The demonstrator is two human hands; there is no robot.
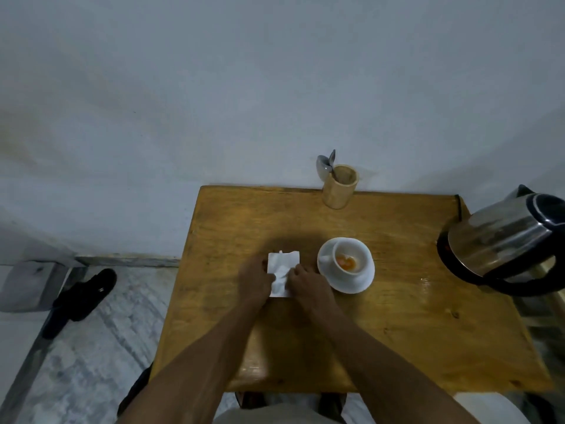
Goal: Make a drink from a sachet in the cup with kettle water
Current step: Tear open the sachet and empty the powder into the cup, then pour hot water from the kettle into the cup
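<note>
White sachet (pixel 282 272) flat on desk (pixel 397 316), just left of saucer; pinched at both sides, left hand (pixel 253 281) on left edge, right hand (pixel 305 283) on right edge, fingers closed on the packet. Crumpled in the middle, top edge ragged, probably torn open. Hard to tell whether anything is left inside.

Cup (pixel 348 261) upright on white saucer (pixel 345 283), holding a small orange patch at the bottom, powder or liquid unclear. No water level visible. Kettle (pixel 504 240) at right desk edge, well apart from cup, lid shut, contents hidden. Wooden holder (pixel 339 186) at back edge with spoons (pixel 325 165) standing in it.

Risks: leftover powder spilling onto desk if sachet tips while handled; right hand close to saucer, a nudge could rock the cup; kettle near the edge, hot-water splash likely if poured fast into a shallow cup.
</note>
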